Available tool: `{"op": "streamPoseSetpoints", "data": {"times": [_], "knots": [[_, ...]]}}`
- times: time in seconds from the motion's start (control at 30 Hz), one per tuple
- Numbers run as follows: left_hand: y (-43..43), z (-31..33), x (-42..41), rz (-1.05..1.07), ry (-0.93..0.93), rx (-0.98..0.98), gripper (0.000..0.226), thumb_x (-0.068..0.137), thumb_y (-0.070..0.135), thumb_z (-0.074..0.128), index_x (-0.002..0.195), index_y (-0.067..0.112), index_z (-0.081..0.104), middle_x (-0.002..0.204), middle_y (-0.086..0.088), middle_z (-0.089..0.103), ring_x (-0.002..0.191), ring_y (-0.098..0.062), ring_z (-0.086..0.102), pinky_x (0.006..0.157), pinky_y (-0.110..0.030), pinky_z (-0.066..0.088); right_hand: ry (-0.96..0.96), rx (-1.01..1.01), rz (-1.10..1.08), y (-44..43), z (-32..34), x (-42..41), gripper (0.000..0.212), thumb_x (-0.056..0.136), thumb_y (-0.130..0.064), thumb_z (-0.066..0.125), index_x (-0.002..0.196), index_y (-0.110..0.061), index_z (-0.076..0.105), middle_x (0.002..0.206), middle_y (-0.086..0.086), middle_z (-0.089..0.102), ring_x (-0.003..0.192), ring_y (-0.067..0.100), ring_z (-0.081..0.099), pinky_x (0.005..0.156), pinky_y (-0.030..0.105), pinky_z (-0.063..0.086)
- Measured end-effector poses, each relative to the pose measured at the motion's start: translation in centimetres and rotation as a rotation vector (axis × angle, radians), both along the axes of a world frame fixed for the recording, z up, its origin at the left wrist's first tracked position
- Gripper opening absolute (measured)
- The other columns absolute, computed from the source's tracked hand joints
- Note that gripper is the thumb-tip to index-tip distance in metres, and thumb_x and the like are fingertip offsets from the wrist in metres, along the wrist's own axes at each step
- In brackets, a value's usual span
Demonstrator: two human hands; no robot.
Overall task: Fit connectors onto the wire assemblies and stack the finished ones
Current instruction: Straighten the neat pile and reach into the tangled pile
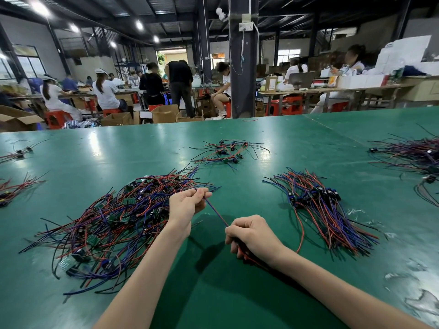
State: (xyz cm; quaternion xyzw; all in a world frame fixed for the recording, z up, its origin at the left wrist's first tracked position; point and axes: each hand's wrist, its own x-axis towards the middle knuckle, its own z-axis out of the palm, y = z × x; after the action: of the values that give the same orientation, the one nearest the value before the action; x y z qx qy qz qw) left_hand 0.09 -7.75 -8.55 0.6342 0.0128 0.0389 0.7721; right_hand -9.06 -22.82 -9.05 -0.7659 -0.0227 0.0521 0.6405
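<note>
A blue wire (215,211) runs taut between my two hands above the green table (237,293). My left hand (186,205) pinches its far end between thumb and fingers. My right hand (251,236) is curled round the near end of the wire assembly, whose red and black wires show under the fingers; any connector there is hidden. A large loose pile of red, blue and black wire assemblies with small green boards (114,222) lies to the left. A tidier stack of assemblies with dark connectors (318,205) lies to the right.
A small scattered group of assemblies (228,150) lies farther back in the middle. More wire bundles sit at the right edge (413,155) and the left edge (14,188). Plastic scraps (422,298) litter the near right. Beyond the table, people work at benches.
</note>
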Motion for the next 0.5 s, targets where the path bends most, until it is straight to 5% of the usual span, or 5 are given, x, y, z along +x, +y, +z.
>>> {"op": "streamPoseSetpoints", "data": {"times": [0.5], "knots": [[0.17, 0.67, -0.11, -0.056, 0.076, -0.254, 0.013, 0.090, 0.016, 0.061, 0.087, 0.007, 0.069, 0.073, -0.002, 0.074, 0.057, -0.006, 0.062, 0.055, -0.017, 0.052, 0.089, 0.200, 0.138, -0.82, 0.77, 0.50, 0.030, 0.089, -0.013, 0.058, 0.062, -0.008, 0.068, 0.055, 0.009, 0.062, 0.042, 0.015, 0.052, 0.042, 0.018, 0.040]]}}
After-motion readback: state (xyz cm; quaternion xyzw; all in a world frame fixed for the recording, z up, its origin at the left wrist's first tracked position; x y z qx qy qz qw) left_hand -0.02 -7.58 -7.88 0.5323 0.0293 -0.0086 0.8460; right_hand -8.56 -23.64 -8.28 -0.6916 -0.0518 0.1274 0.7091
